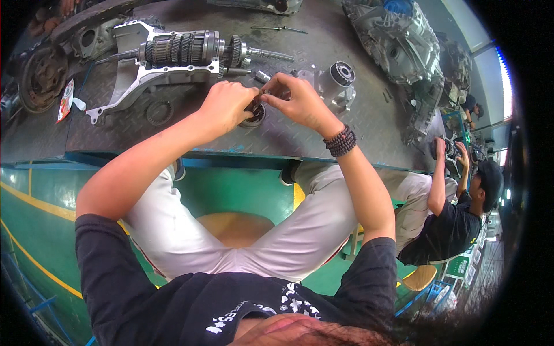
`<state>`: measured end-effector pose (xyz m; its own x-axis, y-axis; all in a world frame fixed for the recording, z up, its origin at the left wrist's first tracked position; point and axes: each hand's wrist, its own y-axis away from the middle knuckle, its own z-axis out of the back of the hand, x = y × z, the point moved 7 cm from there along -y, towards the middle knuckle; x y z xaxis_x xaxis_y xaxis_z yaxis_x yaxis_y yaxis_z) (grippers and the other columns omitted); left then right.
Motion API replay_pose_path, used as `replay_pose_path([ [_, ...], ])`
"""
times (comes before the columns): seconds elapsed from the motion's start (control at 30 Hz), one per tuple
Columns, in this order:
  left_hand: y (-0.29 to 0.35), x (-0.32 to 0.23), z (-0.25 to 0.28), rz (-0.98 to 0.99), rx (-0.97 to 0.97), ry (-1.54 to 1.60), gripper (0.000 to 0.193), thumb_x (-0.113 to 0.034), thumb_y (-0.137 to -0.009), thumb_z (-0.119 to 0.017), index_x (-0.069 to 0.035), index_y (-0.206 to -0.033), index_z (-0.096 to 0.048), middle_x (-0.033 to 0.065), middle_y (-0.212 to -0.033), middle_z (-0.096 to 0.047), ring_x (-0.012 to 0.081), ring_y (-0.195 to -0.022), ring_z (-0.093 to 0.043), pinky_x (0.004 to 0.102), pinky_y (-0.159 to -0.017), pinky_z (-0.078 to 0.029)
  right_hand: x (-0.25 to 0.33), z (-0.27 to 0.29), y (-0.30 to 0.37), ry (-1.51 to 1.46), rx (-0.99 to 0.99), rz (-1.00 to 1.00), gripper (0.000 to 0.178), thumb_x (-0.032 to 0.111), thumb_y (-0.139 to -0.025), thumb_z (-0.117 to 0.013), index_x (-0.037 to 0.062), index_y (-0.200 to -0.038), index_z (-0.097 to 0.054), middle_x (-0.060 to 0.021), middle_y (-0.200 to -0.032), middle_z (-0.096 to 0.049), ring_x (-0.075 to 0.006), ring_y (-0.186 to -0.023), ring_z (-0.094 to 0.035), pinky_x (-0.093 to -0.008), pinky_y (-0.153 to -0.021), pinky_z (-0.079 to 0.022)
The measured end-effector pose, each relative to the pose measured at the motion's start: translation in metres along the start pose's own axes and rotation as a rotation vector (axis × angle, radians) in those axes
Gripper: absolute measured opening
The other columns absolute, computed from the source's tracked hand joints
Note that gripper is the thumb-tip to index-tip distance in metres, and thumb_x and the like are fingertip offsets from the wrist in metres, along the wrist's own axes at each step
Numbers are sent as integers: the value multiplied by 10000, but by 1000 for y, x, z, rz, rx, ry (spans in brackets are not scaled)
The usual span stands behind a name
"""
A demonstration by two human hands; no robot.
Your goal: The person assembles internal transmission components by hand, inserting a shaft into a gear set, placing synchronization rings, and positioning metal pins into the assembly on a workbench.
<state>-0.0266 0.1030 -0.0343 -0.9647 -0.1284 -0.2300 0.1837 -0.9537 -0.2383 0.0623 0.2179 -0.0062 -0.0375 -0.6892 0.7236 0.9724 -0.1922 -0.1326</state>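
Black shirt [184,303], bottom of frame. Upper centre, over worktop [329,43]: left hand [231,102] curled, right hand [301,101] thumb and forefinger drawn together; what either grips, cannot tell. Round metal part [254,120] just below both, nearer left hand.

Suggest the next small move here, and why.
Probably lower the right hand slightly toward the ring-shaped metal part, with the left hand steadying it: the left fingers are at the ring, and the right thumb and fingertips are bunched close beside them. Whether they pinch anything is unclear.
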Motion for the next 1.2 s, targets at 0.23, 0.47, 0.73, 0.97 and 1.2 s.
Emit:
replay_pose_path([
  [0.23,-1,1,-4,-15,42,32,344,-231,-778,-830,-76,-1062,-713,125,-933,-765,348,-930,-722,466,-801,-567,-3,-2,0,13,2,-7,223,181,-953,-762,6,-1070,-689,-89,-911,-765,-171,-827,-729,-316,-785,-574],
  [0.47,0,4,-4,-4,24,81,298,-217,-790,-826,-70,-1026,-718,160,-890,-739,365,-885,-724,475,-779,-570,-1,-3,0,14,-4,18,227,187,-957,-760,12,-1082,-688,-90,-914,-760,-153,-813,-712,-310,-764,-564],
  [0.73,-1,2,-2,13,67,42,277,-223,-807,-815,-77,-1024,-721,127,-941,-775,340,-916,-736,452,-783,-575,-1,-4,0,5,7,9,243,198,-964,-757,5,-1091,-679,-82,-899,-747,-139,-788,-688,-302,-745,-554],
  [0.97,0,3,-1,7,63,52,267,-211,-813,-801,-94,-1043,-732,121,-932,-775,340,-904,-737,455,-785,-575,-3,-5,-1,27,13,42,233,166,-949,-763,12,-1106,-685,-85,-905,-741,-144,-786,-676,-309,-734,-542],
  [1.2,0,1,-1,6,66,17,263,-232,-802,-807,-111,-1028,-746,123,-919,-771,343,-891,-736,459,-781,-579,-4,-6,-2,57,0,49,225,142,-930,-765,22,-1107,-695,-93,-897,-739,-164,-778,-672,-319,-716,-527],
])
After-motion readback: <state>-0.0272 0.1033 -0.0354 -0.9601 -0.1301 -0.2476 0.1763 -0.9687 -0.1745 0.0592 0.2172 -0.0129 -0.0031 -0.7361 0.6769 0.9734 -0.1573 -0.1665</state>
